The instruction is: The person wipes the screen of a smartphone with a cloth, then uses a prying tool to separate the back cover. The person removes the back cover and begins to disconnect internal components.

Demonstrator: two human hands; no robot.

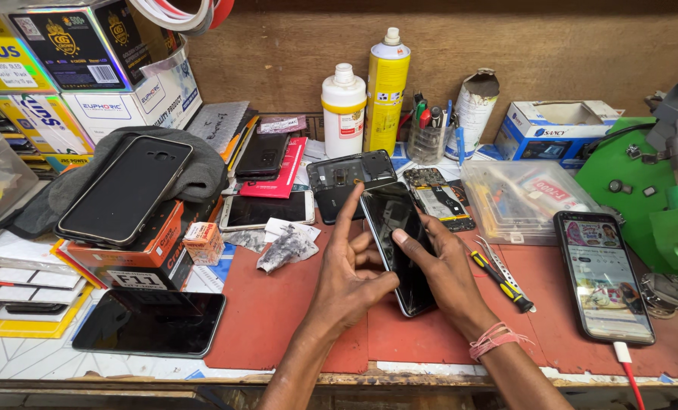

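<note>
Lower part of the glossy black phone screen panel [396, 243] is covered by the left hand [350, 277] and right hand [449, 273], so its bottom edge can't be seen. Green metal machine [669, 205] is cut off by the right edge, stacked cardboard boxes [50, 68] by the top-left. Contents of the clear plastic parts box [525, 199] too small to tell.
</note>
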